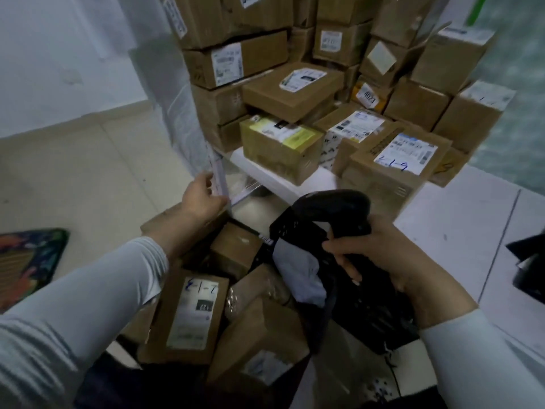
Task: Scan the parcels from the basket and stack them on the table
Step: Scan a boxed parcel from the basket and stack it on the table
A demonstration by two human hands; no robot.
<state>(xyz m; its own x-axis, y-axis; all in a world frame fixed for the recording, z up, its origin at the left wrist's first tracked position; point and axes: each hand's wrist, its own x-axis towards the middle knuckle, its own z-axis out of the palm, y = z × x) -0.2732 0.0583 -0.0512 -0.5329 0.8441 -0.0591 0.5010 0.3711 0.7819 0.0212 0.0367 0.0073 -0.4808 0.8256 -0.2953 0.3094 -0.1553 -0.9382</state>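
1 scanner [334,205] in right hand [383,255]; left hand [200,197] grips flat parcel [219,172], apparently.

Parcel depot: stacked labelled cartons [295,93]

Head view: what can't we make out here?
Head view only.
- Black plastic basket: mostly hidden by brown cardboard parcels and the right hand gripping the black handheld scanner.
- Thin pale flat item in left hand: edge-on, blurred; kind unclear.
- White shipping labels: print too blurred to read.
- Dark object at right edge: cut off by frame.
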